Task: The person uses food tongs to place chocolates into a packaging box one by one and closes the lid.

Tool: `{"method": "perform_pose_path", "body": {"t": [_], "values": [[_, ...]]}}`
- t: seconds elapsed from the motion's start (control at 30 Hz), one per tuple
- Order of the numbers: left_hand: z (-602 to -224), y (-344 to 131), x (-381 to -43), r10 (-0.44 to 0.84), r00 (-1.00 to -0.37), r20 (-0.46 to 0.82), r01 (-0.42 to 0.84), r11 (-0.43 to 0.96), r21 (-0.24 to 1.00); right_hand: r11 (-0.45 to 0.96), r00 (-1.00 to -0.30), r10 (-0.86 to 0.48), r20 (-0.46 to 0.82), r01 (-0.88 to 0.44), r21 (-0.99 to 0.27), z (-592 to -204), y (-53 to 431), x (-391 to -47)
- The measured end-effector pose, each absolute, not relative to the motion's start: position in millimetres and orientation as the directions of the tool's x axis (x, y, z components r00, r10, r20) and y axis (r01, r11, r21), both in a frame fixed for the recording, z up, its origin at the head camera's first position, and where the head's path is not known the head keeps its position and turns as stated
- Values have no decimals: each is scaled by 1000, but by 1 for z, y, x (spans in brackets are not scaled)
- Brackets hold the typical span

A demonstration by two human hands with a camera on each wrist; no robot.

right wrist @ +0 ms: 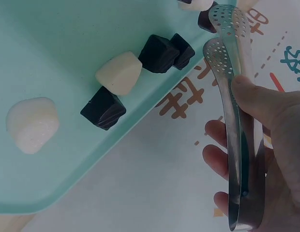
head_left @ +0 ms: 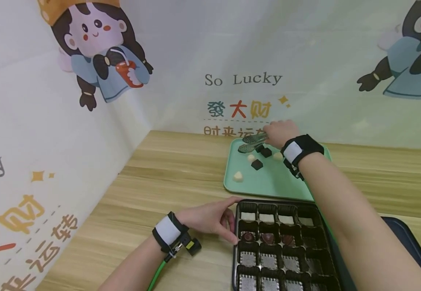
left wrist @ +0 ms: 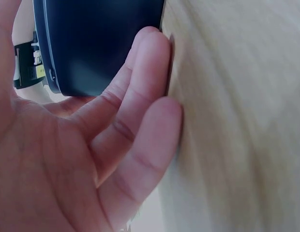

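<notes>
Head view, read from left to right. At ten o'clock a printed backdrop (head_left: 181,48) carries a cartoon figure (head_left: 97,48) with a red drink; a wooden table (head_left: 152,178) extends below. At six o'clock the left hand (head_left: 210,218), with a wristband (head_left: 168,232) behind it, is unclenched: its fingers are loosely bent, and two digits touch the left edge of a compartmented black box (head_left: 236,258). The box lies at five o'clock; pale blocks (head_left: 267,218) occupy its uppermost row, and reddish-brown pieces (head_left: 267,238) sit in the three leftmost cells of the next row. Just beyond the box, toward four o'clock, lies a green tray (head_left: 268,184) bearing scattered cream pieces (head_left: 238,176) and black pieces (head_left: 257,164). At three o'clock the right hand (head_left: 281,133) grasps metal tongs (right wrist: 233,125), whose perforated tips stand slightly apart. Right-wrist view: the tips lie at one o'clock, over the tray's edge and near a black piece; whether they touch it cannot be told. Farther right in the head view, at four o'clock, a dark blue tray (head_left: 405,234) shows beyond the right forearm.
</notes>
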State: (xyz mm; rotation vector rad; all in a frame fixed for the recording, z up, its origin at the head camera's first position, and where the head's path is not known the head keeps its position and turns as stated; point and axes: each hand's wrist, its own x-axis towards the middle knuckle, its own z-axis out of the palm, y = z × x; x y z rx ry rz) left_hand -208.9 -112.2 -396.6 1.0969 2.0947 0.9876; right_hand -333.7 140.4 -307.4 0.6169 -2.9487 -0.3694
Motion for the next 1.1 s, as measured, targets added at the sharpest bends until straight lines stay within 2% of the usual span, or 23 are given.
{"method": "perform_pose_path", "body": {"t": [0.47, 0.73, 0.97, 1.1], "values": [[-393, -114, -208, 853, -496, -162, 424, 401, 812, 875, -905, -419, 76, -380, 301, -319, 136, -342], [-401, -114, -207, 846, -513, -147, 421, 397, 816, 882, -889, -451, 81, -430, 193, -309, 148, -333], [-400, -112, -209, 848, -508, -152, 418, 397, 817, 859, -851, -511, 120, -504, 90, -273, 187, -278], [-397, -111, -210, 851, -504, -150, 426, 396, 814, 830, -811, -557, 179, -549, 98, -267, 215, -235]]}}
